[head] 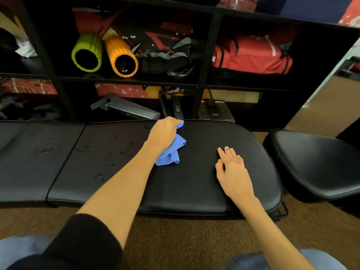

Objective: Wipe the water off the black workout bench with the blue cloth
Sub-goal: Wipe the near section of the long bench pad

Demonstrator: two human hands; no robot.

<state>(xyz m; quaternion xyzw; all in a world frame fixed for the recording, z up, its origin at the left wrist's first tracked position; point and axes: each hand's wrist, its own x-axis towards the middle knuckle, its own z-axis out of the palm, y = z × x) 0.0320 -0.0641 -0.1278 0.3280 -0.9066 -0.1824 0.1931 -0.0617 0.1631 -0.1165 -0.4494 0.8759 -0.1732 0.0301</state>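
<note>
The black workout bench (191, 191) runs across the view in padded sections. Water drops (111, 162) lie scattered on the middle pad, left of my left arm. My left hand (163, 132) grips the blue cloth (171, 151) near the far edge of the pad; the cloth trails back toward me under the wrist. My right hand (232, 172) rests flat on the right part of the same pad, fingers straight and slightly spread, holding nothing.
A black shelf unit (204, 82) stands right behind the bench, holding a green foam roller (87, 53), an orange foam roller (121, 57), straps and a red bag (253, 55). A separate black seat pad (315, 164) sits to the right. Brown carpet (175, 240) lies in front.
</note>
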